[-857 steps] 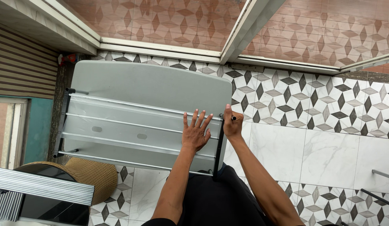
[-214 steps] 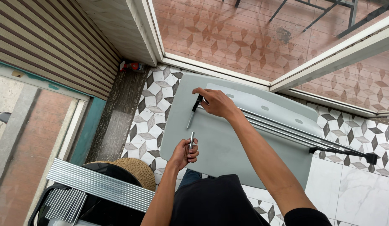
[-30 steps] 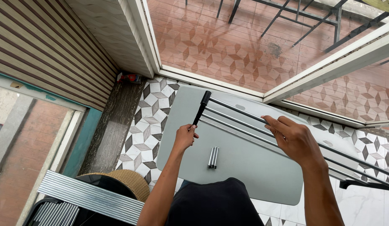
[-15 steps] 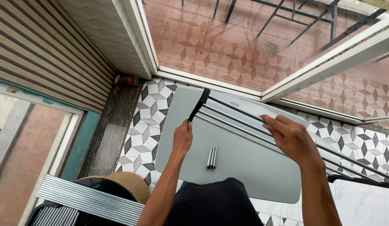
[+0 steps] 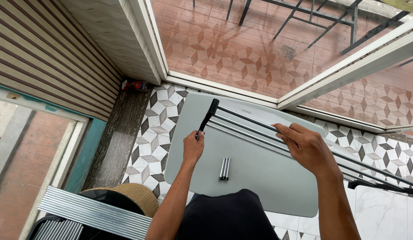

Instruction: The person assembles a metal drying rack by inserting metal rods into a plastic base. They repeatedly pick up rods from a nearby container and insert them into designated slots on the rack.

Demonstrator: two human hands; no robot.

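A rack of several long silver metal rods [image 5: 255, 129] lies across a pale grey panel [image 5: 268, 186] on the tiled floor. My left hand [image 5: 193, 146] grips the lower end of the black end bracket [image 5: 208, 116] that joins the rods at their left ends. My right hand [image 5: 304, 149] rests over the rods near their middle, fingers curled around them. Two short silver tubes [image 5: 224, 168] lie loose on the panel between my arms. A second black end bracket [image 5: 380, 186] shows at the far right.
A woven straw hat [image 5: 130, 198] and a ribbed metal ladder step [image 5: 95, 213] sit at the lower left. White window frames [image 5: 313, 93] and a dark stone sill strip [image 5: 119, 138] border the patterned tile floor.
The view has shifted slightly. My left hand slid up to close on the black end bracket. My right hand stays on the rods.
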